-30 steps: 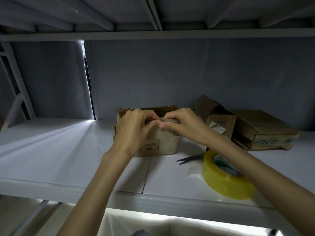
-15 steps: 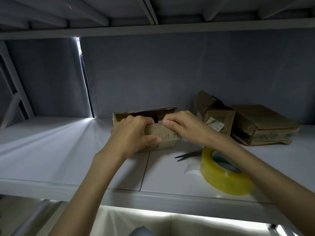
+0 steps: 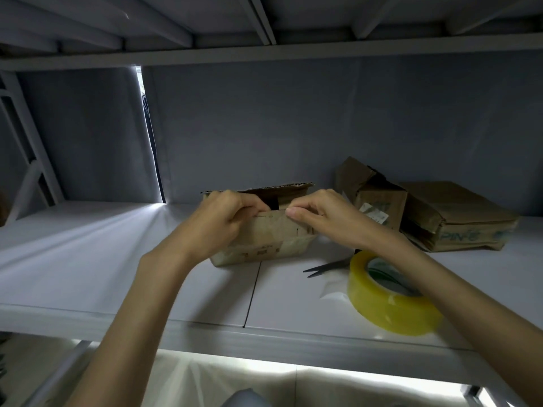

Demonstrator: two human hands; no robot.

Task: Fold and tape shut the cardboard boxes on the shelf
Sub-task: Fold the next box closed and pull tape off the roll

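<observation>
Shelf point(image 3: 88, 259), left to right: left hand point(image 3: 219, 221) and right hand point(image 3: 326, 218), both pinching the near top flap of the small cardboard box point(image 3: 264, 239) (centre, top partly open); scissors point(image 3: 326, 267), under the right forearm; yellow tape roll point(image 3: 388, 298); two crumpled boxes point(image 3: 435, 215) at the back right.

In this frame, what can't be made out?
Head view only:
- Scissors: handles hidden behind the right hand's forearm and the tape roll.
- Box contents: hidden by its front wall and both hands; left hand covers its left side.
- Label on the middle box: too small to read.
</observation>
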